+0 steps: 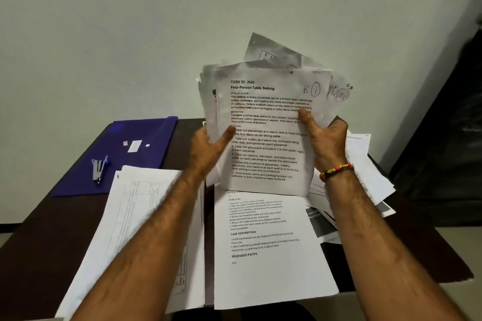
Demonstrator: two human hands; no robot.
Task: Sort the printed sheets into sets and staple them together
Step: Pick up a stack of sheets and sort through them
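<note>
While I am holding a fanned bundle of white printed sheets (263, 122) upright above the dark brown table (52, 237), my left hand (208, 146) is gripping its left edge, thumb lying across the front page. My right hand (326, 135) is clasping the right edge, thumb pressing on the text, a red and yellow beaded bracelet (336, 171) sitting at that wrist. The front page is reading "Four-Person Table Setting" (handwritten marks are showing near its top right corner). More sheets are lying below: a white printed page headed "TASK GOAL" (271, 250) under the bundle, a pile of white tabled forms (135, 219) at left, and a loose heap (370, 180) at right. A blue-handled metal stapler (98, 169) is resting on a flat purple plastic folder (130, 154), well apart from my hands.
</note>
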